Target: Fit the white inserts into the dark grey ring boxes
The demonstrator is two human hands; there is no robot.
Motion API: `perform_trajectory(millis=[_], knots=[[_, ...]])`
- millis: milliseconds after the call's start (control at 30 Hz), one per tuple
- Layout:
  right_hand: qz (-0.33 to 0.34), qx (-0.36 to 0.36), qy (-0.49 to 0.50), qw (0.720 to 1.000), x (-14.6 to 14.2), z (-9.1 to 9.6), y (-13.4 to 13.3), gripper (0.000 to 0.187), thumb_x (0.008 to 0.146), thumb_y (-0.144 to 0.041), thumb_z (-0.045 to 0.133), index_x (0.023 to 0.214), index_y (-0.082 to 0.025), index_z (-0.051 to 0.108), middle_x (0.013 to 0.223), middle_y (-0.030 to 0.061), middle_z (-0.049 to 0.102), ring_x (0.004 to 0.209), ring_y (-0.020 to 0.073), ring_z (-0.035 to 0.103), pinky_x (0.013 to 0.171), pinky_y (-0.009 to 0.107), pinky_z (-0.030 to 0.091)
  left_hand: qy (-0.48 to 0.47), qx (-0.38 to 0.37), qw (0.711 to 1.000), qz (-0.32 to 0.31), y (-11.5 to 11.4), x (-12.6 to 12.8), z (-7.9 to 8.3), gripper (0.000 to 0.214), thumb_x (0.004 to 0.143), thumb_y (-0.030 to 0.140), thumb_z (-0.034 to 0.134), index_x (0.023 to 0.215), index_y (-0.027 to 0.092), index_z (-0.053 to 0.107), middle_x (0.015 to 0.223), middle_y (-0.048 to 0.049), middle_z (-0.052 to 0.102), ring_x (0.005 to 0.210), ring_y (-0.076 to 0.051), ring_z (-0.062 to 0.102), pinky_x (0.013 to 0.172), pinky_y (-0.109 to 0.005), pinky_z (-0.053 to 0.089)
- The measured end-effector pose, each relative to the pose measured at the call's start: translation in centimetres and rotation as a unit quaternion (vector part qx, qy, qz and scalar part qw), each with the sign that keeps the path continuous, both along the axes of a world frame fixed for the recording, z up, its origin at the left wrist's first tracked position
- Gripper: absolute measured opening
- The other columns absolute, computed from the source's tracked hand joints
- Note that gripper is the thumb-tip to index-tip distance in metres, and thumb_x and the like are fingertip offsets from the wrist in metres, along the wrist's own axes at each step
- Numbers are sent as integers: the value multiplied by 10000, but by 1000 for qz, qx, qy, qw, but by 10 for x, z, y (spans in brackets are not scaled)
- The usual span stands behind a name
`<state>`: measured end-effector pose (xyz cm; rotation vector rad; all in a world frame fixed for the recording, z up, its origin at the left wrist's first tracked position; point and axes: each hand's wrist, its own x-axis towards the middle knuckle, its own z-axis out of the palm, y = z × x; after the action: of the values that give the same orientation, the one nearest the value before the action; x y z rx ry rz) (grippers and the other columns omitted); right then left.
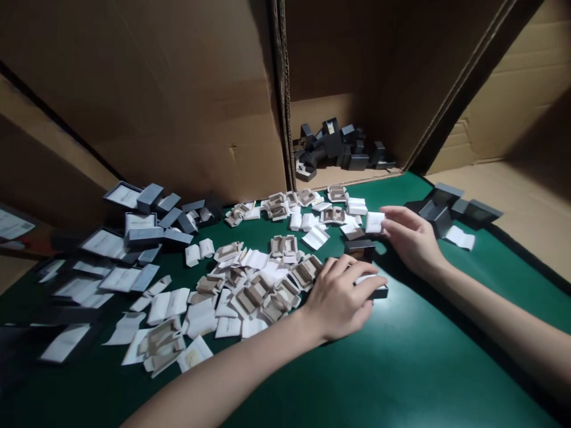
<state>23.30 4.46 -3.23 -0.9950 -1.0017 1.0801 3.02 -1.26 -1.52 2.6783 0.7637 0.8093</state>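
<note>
My left hand (341,294) is curled over a small black box (380,292) on the green table, its fingers closed around the near part. The box's lid (360,250) stands raised behind the fingers, and something white inside is partly covered by them. To the right and a little farther back, my right hand (414,239) pinches a small white folded card insert (375,223) between thumb and fingers. Just left of my left hand lies a heap of white and grey-brown card inserts (254,292), some folded and some flattened.
Dark grey boxes with white inserts (145,230) pile up on the left. Several black boxes (332,142) lie inside a large cardboard carton (343,71) at the back. Open dark boxes (439,219) and a white slip (461,238) are on the right. Cardboard walls border the green table (428,362).
</note>
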Motion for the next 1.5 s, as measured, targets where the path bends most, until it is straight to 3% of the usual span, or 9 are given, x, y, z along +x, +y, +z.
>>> perform_trajectory(millis=[267, 567, 667, 800, 967, 1100, 1267, 1400, 1500], knots=[[14, 14, -14, 1000, -3, 10, -9, 168, 723, -274, 722, 885, -243, 690, 843, -3, 648, 723, 135, 605, 675, 294, 515, -141, -92, 984, 51, 4, 2, 1, 342, 815, 86, 531, 1140, 185, 572, 1128, -58, 599, 1073, -203, 520, 937, -367, 459], [-49, 79, -130, 987, -2, 14, -19, 100, 756, -273, 707, 851, -247, 687, 784, 2, 649, 642, 122, 572, 569, 248, 475, -211, -124, 966, 88, 6, -2, 4, 341, 821, 319, 654, 1130, 222, 549, 1125, -74, 541, 1097, -220, 517, 929, -397, 467], [-39, 138, -218, 965, -5, 17, -24, 65, 783, -230, 671, 848, -236, 675, 812, 16, 654, 698, 140, 591, 613, 266, 481, -235, -135, 956, 113, 8, -2, 1, 476, 796, 325, 676, 1216, 231, 474, 1259, -99, 461, 1194, -244, 462, 938, -401, 474], [10, 231, -305, 924, -6, 18, -27, 124, 780, -150, 649, 878, -224, 658, 807, 29, 658, 725, 163, 598, 651, 308, 481, -227, -135, 960, 93, 10, -1, -4, 691, 763, 347, 709, 1335, 232, 338, 1414, -125, 345, 1306, -273, 363, 992, -424, 452], [50, 297, -372, 878, -5, 20, -27, 168, 763, -117, 642, 897, -219, 637, 800, 33, 666, 721, 175, 595, 665, 342, 476, -190, -149, 967, 85, 10, 0, -6, 719, 802, 309, 661, 1390, 259, 250, 1478, -120, 277, 1352, -284, 317, 1047, -468, 403], [23, 238, -320, 917, -6, 23, -28, 75, 804, -191, 615, 868, -225, 637, 810, 35, 649, 742, 174, 599, 671, 326, 492, -161, -170, 969, 82, 10, 0, -5, 734, 824, 289, 624, 1417, 263, 192, 1484, -119, 277, 1350, -282, 325, 1067, -484, 377], [-30, 117, -204, 971, -1, 16, -20, 67, 805, -303, 626, 814, -237, 634, 809, 25, 619, 731, 168, 581, 643, 301, 491, -161, -161, 971, 79, 9, 0, -2, 686, 813, 278, 629, 1381, 243, 246, 1475, -125, 282, 1363, -284, 296, 1069, -489, 372], [-35, 73, -134, 988, 2, 10, -15, 126, 782, -339, 642, 857, -241, 618, 841, 13, 617, 723, 164, 588, 649, 305, 502, -157, -158, 971, 84, 9, 0, -1, 681, 796, 261, 641, 1365, 243, 268, 1483, -130, 259, 1366, -286, 287, 1072, -500, 363], [-19, 104, -171, 980, 0, 15, -19, 152, 773, -324, 653, 893, -244, 605, 869, 29, 620, 741, 173, 591, 655, 317, 502, -152, -160, 971, 91, 8, -1, -2, 695, 806, 294, 639, 1377, 238, 246, 1506, -137, 208, 1380, -293, 256, 1067, -499, 368]])
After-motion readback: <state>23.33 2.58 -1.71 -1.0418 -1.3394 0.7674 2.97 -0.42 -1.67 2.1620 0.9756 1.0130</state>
